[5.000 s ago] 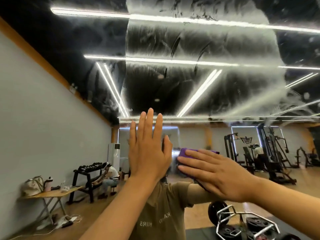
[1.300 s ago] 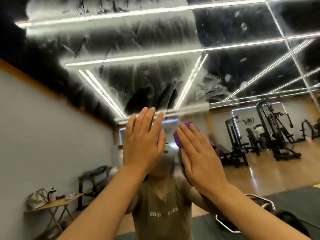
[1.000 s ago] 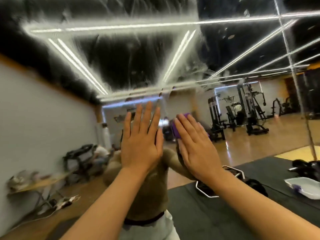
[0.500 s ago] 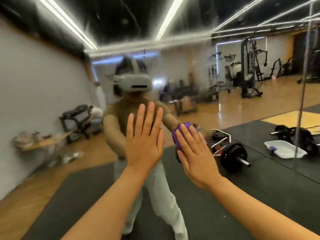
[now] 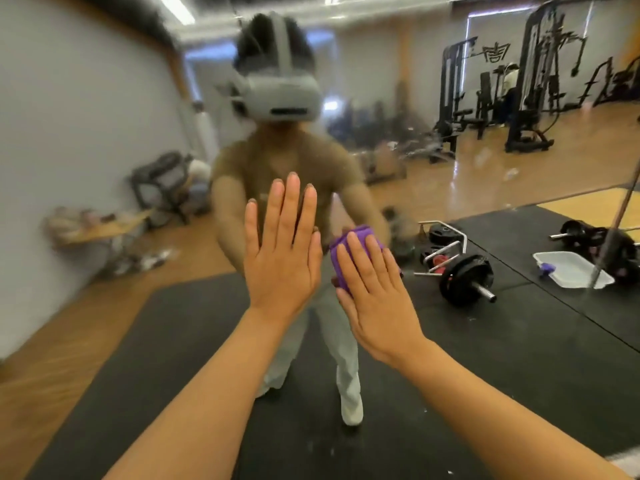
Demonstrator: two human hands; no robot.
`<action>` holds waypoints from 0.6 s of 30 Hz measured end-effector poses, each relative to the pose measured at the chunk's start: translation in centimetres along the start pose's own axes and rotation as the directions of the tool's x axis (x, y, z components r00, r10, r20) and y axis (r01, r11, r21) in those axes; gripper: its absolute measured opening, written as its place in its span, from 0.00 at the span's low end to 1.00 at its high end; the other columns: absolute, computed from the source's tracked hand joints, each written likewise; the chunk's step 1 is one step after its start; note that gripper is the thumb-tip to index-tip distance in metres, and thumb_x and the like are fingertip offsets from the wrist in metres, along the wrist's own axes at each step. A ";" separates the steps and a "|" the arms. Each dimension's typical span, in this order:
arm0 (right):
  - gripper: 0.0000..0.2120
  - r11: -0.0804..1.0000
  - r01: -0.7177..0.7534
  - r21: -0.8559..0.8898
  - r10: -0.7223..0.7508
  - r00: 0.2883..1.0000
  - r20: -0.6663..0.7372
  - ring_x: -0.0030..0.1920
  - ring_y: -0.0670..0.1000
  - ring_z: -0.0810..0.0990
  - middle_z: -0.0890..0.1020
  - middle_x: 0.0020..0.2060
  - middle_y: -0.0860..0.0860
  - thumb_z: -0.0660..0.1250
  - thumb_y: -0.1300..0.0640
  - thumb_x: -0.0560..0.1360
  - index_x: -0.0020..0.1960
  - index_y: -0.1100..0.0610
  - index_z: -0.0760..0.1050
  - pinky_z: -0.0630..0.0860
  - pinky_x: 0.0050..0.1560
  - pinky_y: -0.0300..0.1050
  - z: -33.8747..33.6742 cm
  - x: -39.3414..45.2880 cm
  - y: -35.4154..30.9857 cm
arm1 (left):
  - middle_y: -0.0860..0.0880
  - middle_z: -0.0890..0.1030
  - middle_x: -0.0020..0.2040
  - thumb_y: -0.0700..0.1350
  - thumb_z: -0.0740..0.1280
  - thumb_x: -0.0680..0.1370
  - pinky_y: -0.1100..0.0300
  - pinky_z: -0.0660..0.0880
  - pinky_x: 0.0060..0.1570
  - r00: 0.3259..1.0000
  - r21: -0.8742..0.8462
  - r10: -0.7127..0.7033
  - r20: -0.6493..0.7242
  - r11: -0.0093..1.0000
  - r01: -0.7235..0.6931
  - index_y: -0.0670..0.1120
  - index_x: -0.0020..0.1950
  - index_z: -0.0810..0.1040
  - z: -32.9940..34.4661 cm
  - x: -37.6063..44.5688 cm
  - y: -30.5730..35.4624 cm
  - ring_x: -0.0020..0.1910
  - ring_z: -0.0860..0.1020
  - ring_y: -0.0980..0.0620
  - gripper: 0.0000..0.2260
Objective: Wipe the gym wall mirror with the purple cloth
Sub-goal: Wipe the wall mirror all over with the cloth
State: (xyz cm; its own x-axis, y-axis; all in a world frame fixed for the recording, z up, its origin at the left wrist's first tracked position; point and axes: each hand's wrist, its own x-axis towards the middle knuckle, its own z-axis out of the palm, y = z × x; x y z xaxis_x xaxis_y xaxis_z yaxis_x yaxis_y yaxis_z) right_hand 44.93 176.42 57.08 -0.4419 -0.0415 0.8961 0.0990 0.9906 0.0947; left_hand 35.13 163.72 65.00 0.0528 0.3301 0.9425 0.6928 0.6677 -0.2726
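Observation:
The wall mirror [image 5: 433,174] fills the view and reflects the gym and a person wearing a grey headset. My right hand [image 5: 375,294] lies flat with straight fingers, pressing the folded purple cloth [image 5: 349,244] against the glass at chest height of the reflection. The cloth shows above and left of my fingertips; the rest is hidden under my palm. My left hand [image 5: 282,256] rests flat on the mirror just left of the cloth, fingers straight and spread slightly. A hazy smeared patch covers the glass right of the reflected head.
Reflected in the mirror are a black floor mat [image 5: 519,358], a barbell with plates [image 5: 464,282], a white tray [image 5: 571,273], weight machines [image 5: 533,77] at the back right, and a small table [image 5: 100,230] at the left. A vertical mirror seam [image 5: 620,216] runs at the right.
Both hands have slid down the mirror from the reflected ceiling area to chest height of the reflection, the right hand carrying the cloth. The view has tilted downward with them.

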 end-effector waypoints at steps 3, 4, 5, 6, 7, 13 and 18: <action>0.32 0.982 0.178 -0.061 -0.172 0.981 0.085 0.82 0.54 0.45 0.43 0.82 0.51 0.54 0.53 0.84 0.83 0.56 0.44 0.44 0.81 0.52 0.0 -2.1 2.2 | 0.43 0.56 0.80 0.48 0.53 0.86 0.46 0.44 0.79 1.000 0.030 0.006 0.015 1.000 -0.007 0.43 0.81 0.56 0.1 0.1 -0.1 0.80 0.56 0.44 0.24; 0.32 0.972 0.225 -0.069 -0.217 0.971 0.104 0.82 0.54 0.46 0.44 0.82 0.50 0.55 0.53 0.83 0.83 0.55 0.45 0.45 0.81 0.51 -0.2 -2.2 2.9 | 0.42 0.56 0.80 0.48 0.53 0.86 0.46 0.45 0.79 1.000 0.041 0.009 0.014 0.999 -0.009 0.43 0.81 0.57 0.2 0.1 -0.2 0.80 0.56 0.43 0.24; 0.33 0.959 0.272 -0.078 -0.261 0.957 0.124 0.82 0.53 0.46 0.44 0.82 0.50 0.57 0.54 0.83 0.83 0.55 0.45 0.45 0.81 0.51 -0.3 -2.1 3.5 | 0.42 0.56 0.80 0.47 0.53 0.86 0.46 0.45 0.79 1.000 0.049 0.011 0.012 0.999 -0.012 0.42 0.81 0.57 0.2 0.1 -0.2 0.79 0.57 0.43 0.24; 0.35 0.945 0.315 -0.089 -0.301 0.943 0.143 0.82 0.53 0.46 0.44 0.82 0.50 0.59 0.55 0.81 0.83 0.55 0.45 0.46 0.81 0.51 -0.5 -1.9 4.2 | 0.42 0.56 0.79 0.47 0.53 0.86 0.45 0.45 0.79 1.000 0.050 0.011 0.010 0.999 -0.012 0.42 0.81 0.58 0.3 0.0 -0.2 0.79 0.58 0.42 0.23; 0.38 0.931 0.350 -0.102 -0.333 0.931 0.152 0.82 0.53 0.46 0.44 0.82 0.50 0.61 0.56 0.80 0.83 0.55 0.44 0.47 0.81 0.51 -0.8 -1.6 4.7 | 0.42 0.57 0.79 0.47 0.54 0.86 0.45 0.46 0.79 1.000 0.048 0.012 0.005 0.999 -0.012 0.42 0.81 0.58 0.3 -0.1 -0.2 0.79 0.58 0.42 0.24; 0.31 0.999 0.053 0.005 -0.052 0.993 -0.105 0.81 0.53 0.46 0.52 0.81 0.53 0.57 0.59 0.82 0.82 0.58 0.48 0.45 0.81 0.53 -3.4 5.5 5.5 | 0.42 0.58 0.80 0.47 0.54 0.85 0.45 0.45 0.79 1.000 0.046 0.019 -0.005 0.999 -0.019 0.42 0.81 0.56 0.7 -0.2 -0.1 0.79 0.57 0.42 0.25; 0.34 0.996 0.070 0.054 -0.065 0.994 -0.092 0.81 0.56 0.45 0.47 0.81 0.53 0.57 0.59 0.81 0.82 0.56 0.45 0.44 0.80 0.55 -2.0 3.6 3.9 | 0.44 0.56 0.80 0.47 0.54 0.85 0.45 0.45 0.80 1.000 0.061 0.020 -0.024 0.998 -0.018 0.42 0.81 0.56 0.8 -0.3 -0.2 0.82 0.47 0.47 0.25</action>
State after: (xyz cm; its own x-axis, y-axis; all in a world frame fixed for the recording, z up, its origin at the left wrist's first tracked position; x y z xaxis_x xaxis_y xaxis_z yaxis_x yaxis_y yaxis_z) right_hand 45.47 179.92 61.55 -0.3631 -0.1173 0.9243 0.0194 0.9909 0.1334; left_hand 34.37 164.02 64.63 0.0841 0.3269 0.9413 0.6468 0.7007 -0.3011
